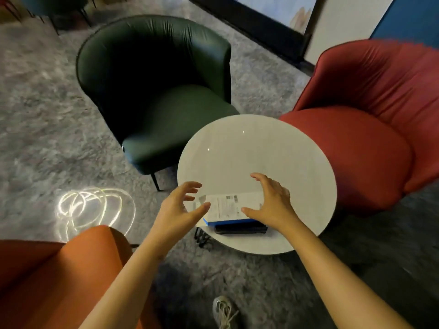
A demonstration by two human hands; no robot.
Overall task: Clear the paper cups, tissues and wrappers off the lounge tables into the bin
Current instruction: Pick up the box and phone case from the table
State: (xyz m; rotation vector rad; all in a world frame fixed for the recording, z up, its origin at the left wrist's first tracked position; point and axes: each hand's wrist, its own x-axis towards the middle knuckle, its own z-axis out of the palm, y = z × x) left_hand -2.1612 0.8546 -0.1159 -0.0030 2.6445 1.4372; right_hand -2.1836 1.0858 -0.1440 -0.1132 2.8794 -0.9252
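Box point(234, 205), blue-sided, lower centre of frame on surface point(249, 150), atop flat black item point(240, 228). I judge it light, stiff card. Left grip point(177, 208), right grip point(273, 203) spread, empty, flanking ends; I'd clasp there.

A box point(228, 205) lies on the table point(256, 148) near its near edge, with a flat object point(240, 228) right against its front side. My left hand point(175, 207) is at the box's left end and my right hand point(273, 203) is over its right end. One chair point(154, 91) stands beyond the table's far-left edge, a second chair point(356, 138) along its right edge, and a third chair point(71, 269) off its near-left. My shoe point(223, 312) is on the floor before the table.
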